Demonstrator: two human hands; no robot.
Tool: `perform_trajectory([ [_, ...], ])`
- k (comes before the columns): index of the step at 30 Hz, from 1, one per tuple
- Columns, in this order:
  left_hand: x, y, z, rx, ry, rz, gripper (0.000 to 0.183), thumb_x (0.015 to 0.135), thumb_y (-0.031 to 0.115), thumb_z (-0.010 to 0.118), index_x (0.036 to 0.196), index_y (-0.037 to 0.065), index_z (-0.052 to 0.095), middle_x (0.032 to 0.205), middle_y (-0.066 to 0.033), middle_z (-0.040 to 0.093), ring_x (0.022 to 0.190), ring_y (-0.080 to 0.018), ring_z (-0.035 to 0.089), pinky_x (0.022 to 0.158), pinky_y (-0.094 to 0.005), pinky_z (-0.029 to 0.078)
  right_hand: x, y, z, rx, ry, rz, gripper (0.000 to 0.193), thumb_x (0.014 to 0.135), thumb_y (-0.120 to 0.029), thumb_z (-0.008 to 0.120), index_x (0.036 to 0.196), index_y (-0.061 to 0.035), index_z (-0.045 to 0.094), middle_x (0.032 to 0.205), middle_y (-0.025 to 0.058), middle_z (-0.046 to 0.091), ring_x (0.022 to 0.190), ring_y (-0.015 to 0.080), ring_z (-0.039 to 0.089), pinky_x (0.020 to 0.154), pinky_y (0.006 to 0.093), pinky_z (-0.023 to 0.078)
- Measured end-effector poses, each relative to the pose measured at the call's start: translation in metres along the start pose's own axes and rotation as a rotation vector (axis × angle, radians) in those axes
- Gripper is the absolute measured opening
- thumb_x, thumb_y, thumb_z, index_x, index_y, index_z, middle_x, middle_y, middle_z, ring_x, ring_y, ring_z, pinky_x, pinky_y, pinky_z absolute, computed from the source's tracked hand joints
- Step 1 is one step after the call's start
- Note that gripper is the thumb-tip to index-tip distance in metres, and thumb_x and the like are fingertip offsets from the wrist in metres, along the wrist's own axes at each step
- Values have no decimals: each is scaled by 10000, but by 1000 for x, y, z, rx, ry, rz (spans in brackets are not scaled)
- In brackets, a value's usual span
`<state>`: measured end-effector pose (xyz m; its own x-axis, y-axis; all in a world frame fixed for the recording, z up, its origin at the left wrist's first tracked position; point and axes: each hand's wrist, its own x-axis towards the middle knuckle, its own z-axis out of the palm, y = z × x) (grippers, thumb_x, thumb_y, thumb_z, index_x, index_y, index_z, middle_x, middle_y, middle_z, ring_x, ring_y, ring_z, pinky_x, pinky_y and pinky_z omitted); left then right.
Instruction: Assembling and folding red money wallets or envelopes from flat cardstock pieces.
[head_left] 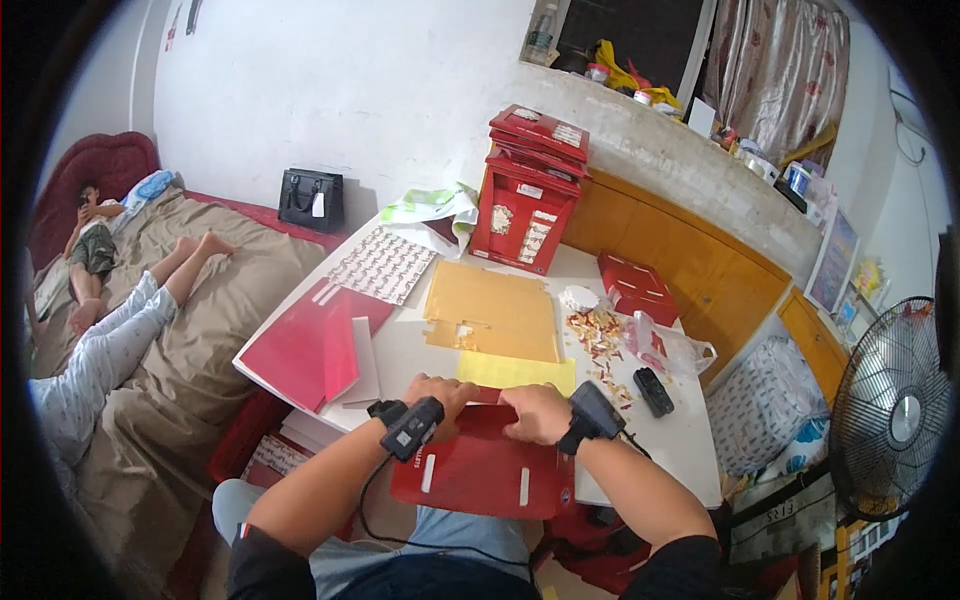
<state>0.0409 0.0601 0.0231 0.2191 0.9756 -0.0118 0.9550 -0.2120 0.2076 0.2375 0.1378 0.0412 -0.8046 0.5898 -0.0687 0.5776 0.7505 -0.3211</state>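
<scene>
near red cardboard piece (pixel 478 462) | looked light, stiff | left fingers (pixel 455 388), right fingers (pixel 517 398) gripped far side, sensible hold

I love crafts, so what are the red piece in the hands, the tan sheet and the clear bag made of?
Red piece: probably smooth coated card, as it's thin, flat and slightly shiny.
Tan sheet: maybe fairly smooth cardboard, from its brownish colour and notched edge.
Clear bag: likely thin, glossy plastic, crinkled and see-through.
</scene>
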Motion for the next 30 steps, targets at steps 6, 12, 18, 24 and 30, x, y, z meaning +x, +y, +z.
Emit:
perform_trajectory([
  [6, -5, 14, 17, 217, 135, 75, 180, 683, 131, 621, 862, 122, 642, 887, -74, 637, 903, -262, 647, 810, -434, 478, -11, -16, 14, -458, 33, -160, 329, 664, -195, 710, 938, -67, 580, 861, 107, 623, 868, 294, 613, 760, 443, 438],
  [12, -6, 13, 18, 193, 200, 109, 136, 690, 134, 630, 825, 121, 629, 858, -64, 628, 865, -261, 649, 762, -414, 482, -11, -4, 33, -361, 155, -129, 158, 719, -98, 605, 866, -69, 555, 770, 101, 610, 821, 296, 615, 697, 412, 425],
  [18, -1, 10, 41, 338, 494, 252, 70, 766, 178, 574, 807, 128, 599, 791, -47, 586, 758, -234, 629, 688, -382, 449, -20, 4, 47, -540, 488, -338, 63, 788, -125, 517, 794, -88, 567, 712, 54, 559, 717, 238, 562, 703, 371, 416],
  [24, -23, 26, 64, 319, 439, 288, 121, 793, 171, 549, 842, 67, 585, 802, -68, 570, 780, -236, 612, 686, -381, 491, -41, -5, 75, -601, 512, -348, 114, 776, -130, 524, 804, -39, 587, 774, 58, 509, 767, 212, 530, 697, 328, 454],
  [30, -34, 34, 71, 277, 375, 243, 268, 808, 115, 529, 1011, -51, 578, 873, -126, 562, 786, -271, 599, 697, -359, 538, -53, -8, 79, -612, 379, -326, 408, 802, -124, 493, 1147, 89, 542, 862, 95, 531, 807, 218, 538, 738, 306, 485],
])
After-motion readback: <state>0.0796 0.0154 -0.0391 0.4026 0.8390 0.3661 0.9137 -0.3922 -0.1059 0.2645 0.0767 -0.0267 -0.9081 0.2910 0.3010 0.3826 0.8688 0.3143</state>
